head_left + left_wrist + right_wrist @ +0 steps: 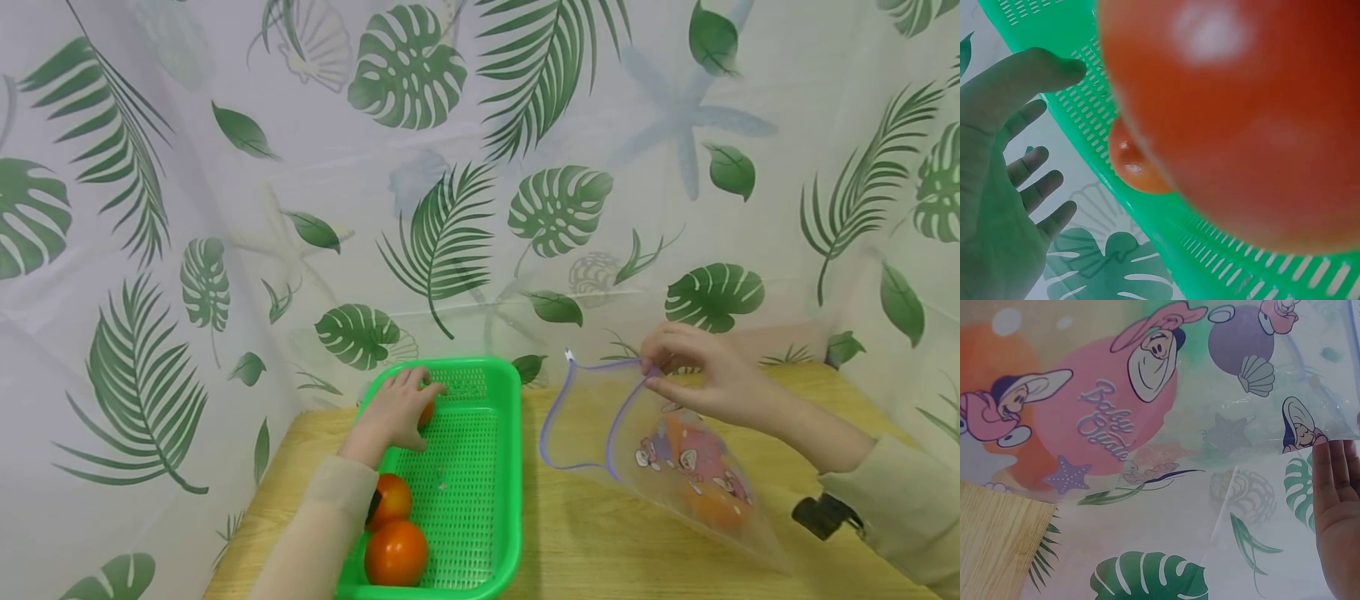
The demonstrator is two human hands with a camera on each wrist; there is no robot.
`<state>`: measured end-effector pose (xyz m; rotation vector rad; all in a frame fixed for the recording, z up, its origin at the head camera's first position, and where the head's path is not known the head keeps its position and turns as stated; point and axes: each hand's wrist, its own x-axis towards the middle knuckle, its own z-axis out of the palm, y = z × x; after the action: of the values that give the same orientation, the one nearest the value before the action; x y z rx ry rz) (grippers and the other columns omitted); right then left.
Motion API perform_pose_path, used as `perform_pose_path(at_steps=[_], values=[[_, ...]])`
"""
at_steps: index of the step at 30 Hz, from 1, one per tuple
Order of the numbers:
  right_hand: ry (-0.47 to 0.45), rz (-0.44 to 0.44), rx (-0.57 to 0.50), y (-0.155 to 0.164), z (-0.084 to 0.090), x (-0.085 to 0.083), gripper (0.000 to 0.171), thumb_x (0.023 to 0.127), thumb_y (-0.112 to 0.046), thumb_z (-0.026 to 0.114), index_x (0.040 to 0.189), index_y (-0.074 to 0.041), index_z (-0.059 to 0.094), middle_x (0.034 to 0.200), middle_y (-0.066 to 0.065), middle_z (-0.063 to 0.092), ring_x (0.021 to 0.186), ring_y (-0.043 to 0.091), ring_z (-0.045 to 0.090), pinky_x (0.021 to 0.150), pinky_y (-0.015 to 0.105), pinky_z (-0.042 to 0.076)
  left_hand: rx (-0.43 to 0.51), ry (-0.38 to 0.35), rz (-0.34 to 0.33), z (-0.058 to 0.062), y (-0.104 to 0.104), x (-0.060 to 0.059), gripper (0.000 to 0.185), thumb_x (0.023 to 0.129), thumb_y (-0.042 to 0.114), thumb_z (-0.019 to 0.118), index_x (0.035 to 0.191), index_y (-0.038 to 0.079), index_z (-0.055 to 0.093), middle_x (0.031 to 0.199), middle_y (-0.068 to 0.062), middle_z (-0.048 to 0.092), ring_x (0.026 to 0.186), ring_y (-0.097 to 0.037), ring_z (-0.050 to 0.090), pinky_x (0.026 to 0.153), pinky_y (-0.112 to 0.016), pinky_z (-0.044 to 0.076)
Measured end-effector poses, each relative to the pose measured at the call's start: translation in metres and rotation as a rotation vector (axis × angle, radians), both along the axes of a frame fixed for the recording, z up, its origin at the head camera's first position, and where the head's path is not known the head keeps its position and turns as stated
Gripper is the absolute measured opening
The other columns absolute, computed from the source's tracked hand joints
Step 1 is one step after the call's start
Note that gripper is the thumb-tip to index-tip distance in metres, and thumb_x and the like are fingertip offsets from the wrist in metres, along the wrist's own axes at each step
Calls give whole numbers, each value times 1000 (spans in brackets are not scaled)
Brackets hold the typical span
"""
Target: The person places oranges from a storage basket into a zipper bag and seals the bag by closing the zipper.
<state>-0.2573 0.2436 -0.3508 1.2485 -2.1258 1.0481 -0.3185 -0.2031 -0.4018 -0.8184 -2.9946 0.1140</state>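
While the wooden table [585, 533] bears everything, the green basket [480, 467] sits at nine o'clock of the zip bag [660, 450]. The right hand [701, 383] pinches the bag's rim, holding its mouth open. The left hand [393, 408], fingers spread, covers a tomato [426, 412] at the basket's twelve o'clock end.
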Motion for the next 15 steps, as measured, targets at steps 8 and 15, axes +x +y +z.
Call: perform_pose_path(at_steps=[8,15], values=[[7,-14,12,3,-1,-1,47,75,20,80,103,-17,69,105,-2,64,95,-1,61,82,11,54,18,-14,22,-6,-3,-6,87,68,18,98,145,20,59,139,-12,50,130,-35,49,112,-55,46],[-8,-27,23,3,0,0,46,77,19,80,104,-17,69,106,-3,64,95,-1,62,83,11,55,20,-34,44,4,-1,-5,86,68,15,97,144,18,59,144,-17,49,133,-40,49,114,-60,45]])
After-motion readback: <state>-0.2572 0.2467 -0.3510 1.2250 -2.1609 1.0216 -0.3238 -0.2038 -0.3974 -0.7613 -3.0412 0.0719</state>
